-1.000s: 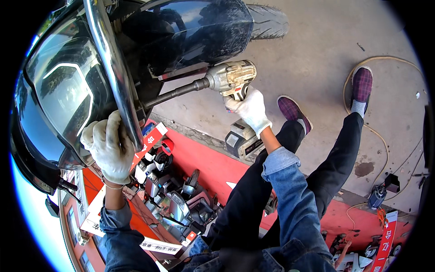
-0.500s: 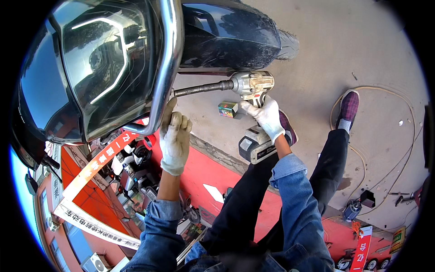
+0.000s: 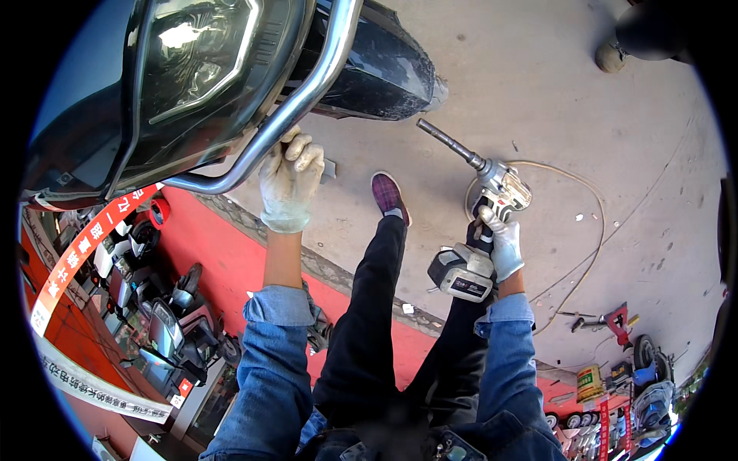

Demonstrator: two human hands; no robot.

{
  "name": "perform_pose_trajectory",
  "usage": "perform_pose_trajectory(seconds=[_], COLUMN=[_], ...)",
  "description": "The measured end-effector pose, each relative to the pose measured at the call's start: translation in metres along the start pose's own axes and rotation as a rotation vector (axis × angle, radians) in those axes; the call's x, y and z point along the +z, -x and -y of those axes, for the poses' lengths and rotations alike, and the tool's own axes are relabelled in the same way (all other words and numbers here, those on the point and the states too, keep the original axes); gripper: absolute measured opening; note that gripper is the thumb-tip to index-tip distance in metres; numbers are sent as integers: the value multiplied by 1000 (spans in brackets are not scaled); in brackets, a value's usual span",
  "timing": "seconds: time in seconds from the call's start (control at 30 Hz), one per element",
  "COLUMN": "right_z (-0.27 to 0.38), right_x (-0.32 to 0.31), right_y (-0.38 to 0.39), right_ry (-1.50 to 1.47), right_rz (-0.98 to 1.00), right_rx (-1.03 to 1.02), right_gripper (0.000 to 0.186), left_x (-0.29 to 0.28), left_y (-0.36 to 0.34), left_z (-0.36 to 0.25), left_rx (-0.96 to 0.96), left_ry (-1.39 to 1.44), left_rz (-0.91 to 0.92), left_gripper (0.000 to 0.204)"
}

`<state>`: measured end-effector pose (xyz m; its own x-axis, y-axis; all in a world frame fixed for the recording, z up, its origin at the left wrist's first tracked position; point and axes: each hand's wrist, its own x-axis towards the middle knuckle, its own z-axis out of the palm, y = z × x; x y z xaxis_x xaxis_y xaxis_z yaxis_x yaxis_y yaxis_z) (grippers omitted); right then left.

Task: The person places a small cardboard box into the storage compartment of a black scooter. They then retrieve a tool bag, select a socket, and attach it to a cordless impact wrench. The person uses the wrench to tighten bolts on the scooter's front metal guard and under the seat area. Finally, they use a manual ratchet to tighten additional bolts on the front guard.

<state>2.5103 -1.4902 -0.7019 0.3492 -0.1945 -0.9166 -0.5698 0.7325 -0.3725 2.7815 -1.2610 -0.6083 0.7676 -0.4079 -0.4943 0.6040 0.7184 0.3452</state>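
Observation:
My right hand point(image 3: 503, 244), in a white glove, grips the handle of a cordless impact wrench point(image 3: 503, 188). The wrench's long socket extension point(image 3: 452, 143) points up and left, its tip apart from the vehicle. A big battery pack point(image 3: 463, 273) sits at the base of the handle. My gloved left hand point(image 3: 290, 184) is raised beside the curved chrome bar point(image 3: 327, 69) on the front of a dark scooter. Its fingers are curled, partly behind the bar; what they hold, if anything, cannot be made out.
The scooter's headlight point(image 3: 196, 61) and dark front mudguard point(image 3: 384, 65) fill the upper left. A hose point(image 3: 596, 207) curls over the concrete at right, near scattered tools point(image 3: 615, 323). Another person's shoe point(image 3: 611, 58) shows at the upper right. Parked scooters point(image 3: 165, 330) stand lower left.
The impact wrench has moved right and down with my right hand, its extension now away from the scooter. My left hand has curled its pointing finger near the bar. The view has shifted.

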Motion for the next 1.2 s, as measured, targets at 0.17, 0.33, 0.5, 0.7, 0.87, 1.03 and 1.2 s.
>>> perform_pose_trajectory(seconds=[0.17,0.33,0.5,0.7,0.87,1.03,1.2], right_z=[72,129,168,113,58,80,77], right_x=[-72,-74,-43,-38,-41,-23,-50], right_y=[-38,-151,-251,-333,-321,-303,-307], right_ry=[150,550,607,367,890,529,714], right_rz=[-55,-254,-516,-361,-645,-420,-369], right_rx=[-41,-208,-696,-912,-1171,-1049,-971], right_gripper=[14,19,32,63,56,57,59], left_x=[7,15,14,18,19,12,13], left_y=[-8,-11,-17,-22,-28,-14,-6], left_z=[13,27,30,30,34,25,25], left_rx=[88,219,282,282,269,349,392], left_ry=[176,191,145,65,87,-48,-76], left_rz=[-40,-119,-174,-132,-112,-317,-480], left_gripper=[13,9,10,10,5,16,13])
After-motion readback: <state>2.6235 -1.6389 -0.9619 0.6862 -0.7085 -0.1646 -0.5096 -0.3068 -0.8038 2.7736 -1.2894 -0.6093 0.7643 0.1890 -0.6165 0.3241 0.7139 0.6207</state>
